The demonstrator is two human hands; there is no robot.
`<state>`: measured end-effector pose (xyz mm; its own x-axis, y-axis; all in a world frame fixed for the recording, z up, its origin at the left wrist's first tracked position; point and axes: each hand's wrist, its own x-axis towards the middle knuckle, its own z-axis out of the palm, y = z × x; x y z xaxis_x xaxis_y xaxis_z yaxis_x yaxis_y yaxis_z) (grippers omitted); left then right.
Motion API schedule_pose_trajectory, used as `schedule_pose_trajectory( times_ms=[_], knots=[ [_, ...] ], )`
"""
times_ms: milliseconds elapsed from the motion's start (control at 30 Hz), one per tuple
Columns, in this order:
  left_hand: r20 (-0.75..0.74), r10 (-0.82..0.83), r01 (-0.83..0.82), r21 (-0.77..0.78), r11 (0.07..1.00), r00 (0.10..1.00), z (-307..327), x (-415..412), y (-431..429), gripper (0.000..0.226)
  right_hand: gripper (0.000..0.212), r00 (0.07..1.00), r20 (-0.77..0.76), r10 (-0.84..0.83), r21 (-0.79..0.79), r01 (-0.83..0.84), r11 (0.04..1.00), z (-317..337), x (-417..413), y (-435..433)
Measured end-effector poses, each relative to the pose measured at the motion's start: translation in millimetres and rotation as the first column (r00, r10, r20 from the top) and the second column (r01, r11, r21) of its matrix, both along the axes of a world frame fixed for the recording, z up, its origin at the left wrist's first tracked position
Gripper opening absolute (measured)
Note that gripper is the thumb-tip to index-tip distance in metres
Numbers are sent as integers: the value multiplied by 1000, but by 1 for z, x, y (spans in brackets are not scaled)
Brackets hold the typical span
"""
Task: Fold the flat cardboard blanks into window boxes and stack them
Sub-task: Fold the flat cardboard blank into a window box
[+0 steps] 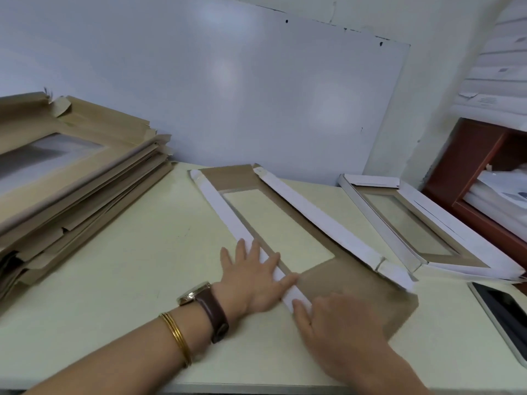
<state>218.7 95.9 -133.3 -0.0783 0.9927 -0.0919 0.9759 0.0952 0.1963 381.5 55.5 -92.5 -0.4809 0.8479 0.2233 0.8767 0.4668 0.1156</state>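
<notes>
Left hand [251, 277] and right hand [336, 323], fingers flat, crease a blank's [350, 280] side flap [219, 209]; a short finished stack [379, 223] sits alongside, and a thick pile of blanks [85, 178] waits.

One view only: head-worn wide-angle camera, looked forward and down across the table [128, 266] toward the white wall panel [256, 95]. Sat close; left hand [251, 283] and right hand [339, 323] sat lower centre, forearms entering from the bottom edge. Frame tilted, straight edges bowed near borders.
</notes>
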Motion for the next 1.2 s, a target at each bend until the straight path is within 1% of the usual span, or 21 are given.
schedule_pose_trajectory(
  times_ms=[67,133,200,333,433,500,533,633,700,733,833,967,1100,1200],
  knots=[
    [-19,38,-37,38,999,999,1,-7,5,76,49,997,-10,74,92,-72,993,1,-11,-8],
    [-35,53,-50,70,996,998,2,-14,9,73,53,989,-39,145,210,-134,968,-2,-21,-14],
    [-22,57,-55,86,995,998,3,-22,15,68,56,979,-22,201,254,-189,949,-6,-29,-15],
    [12,22,-23,110,994,1000,6,-33,26,56,54,968,3,250,237,-244,941,-7,-37,-8],
    [28,-16,13,108,994,999,6,-41,32,51,52,947,-19,322,107,-318,942,-6,-39,-2],
    [3,-44,43,99,994,999,5,-46,36,48,48,937,-66,344,4,-344,939,-6,-39,7],
    [-2,-45,45,112,993,999,5,-50,38,47,45,936,-107,334,-42,-340,940,-6,-39,13],
    [13,43,-45,151,988,999,6,-60,41,45,37,921,-291,260,-176,-318,932,-11,-41,36],
    [-19,52,-48,147,988,998,6,-65,42,43,41,912,-356,205,-251,-304,919,-18,-44,53],
    [-41,47,-41,143,989,998,6,-66,42,42,43,912,-363,191,-277,-301,912,-22,-46,59],
    [-48,30,-23,139,990,998,6,-71,44,41,47,939,-298,169,-326,-267,907,-31,-50,73],
    [-12,-7,9,187,982,1000,4,-78,42,40,50,987,-158,32,-393,-93,915,-37,-35,93],
    [-1,-23,23,198,980,1000,6,-81,42,39,51,987,-146,-65,-385,4,923,-36,-11,103],
    [92,8,-22,153,988,996,14,-79,39,40,51,986,-146,-74,-374,15,927,-35,-5,102]
  ],
)
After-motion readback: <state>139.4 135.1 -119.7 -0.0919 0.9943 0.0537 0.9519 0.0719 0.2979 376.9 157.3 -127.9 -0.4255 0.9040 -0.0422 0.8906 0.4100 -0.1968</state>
